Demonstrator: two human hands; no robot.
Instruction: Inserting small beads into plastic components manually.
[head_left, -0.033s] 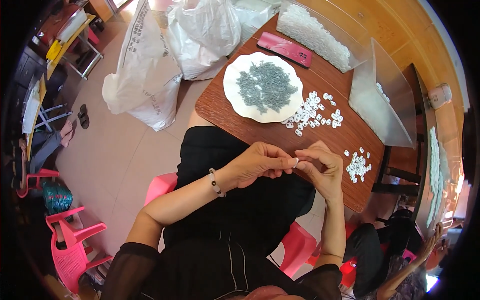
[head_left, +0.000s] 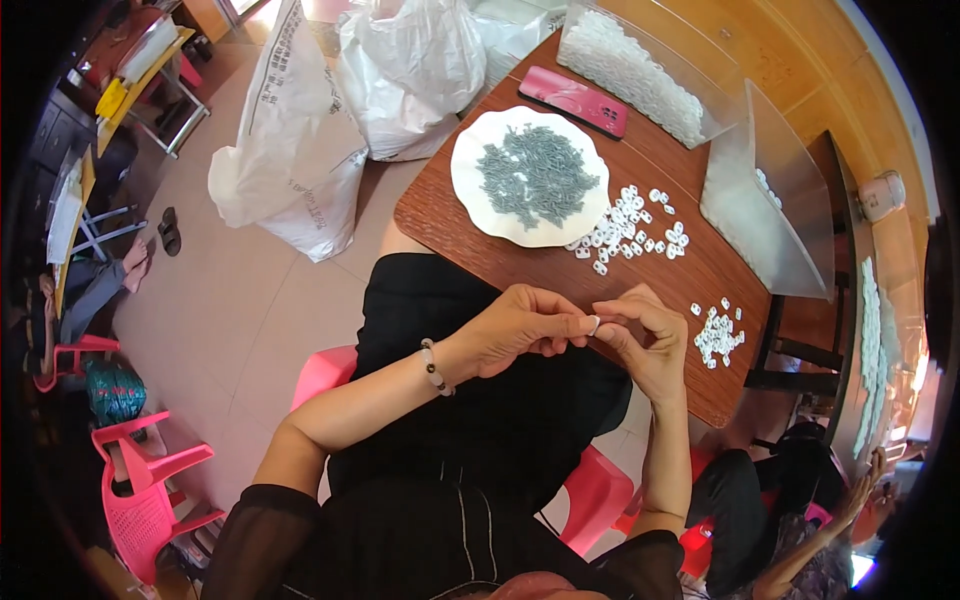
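Over my lap, just off the near edge of the table, my two hands meet fingertip to fingertip. My right hand (head_left: 648, 338) pinches a small white plastic piece (head_left: 595, 325) between thumb and fingers. Thumb and fingers are also pressed together on my left hand (head_left: 515, 325), its thumb tip against that piece; whatever else it grips is hidden. Beyond them a scalloped white plate (head_left: 470, 205) holds a heap of small grey screws (head_left: 540, 175). Loose white plastic pieces with holes (head_left: 625, 225) lie beside the plate, and a smaller pile of white pieces (head_left: 718, 335) is nearer the right edge.
A pink phone (head_left: 572, 100) lies behind the plate. Clear-sided bins (head_left: 765, 200) with white pieces stand along the table's far and right sides. White sacks (head_left: 300, 170) rest on the floor at left, near a pink chair (head_left: 145, 500). Another person's arm (head_left: 820, 540) shows at lower right.
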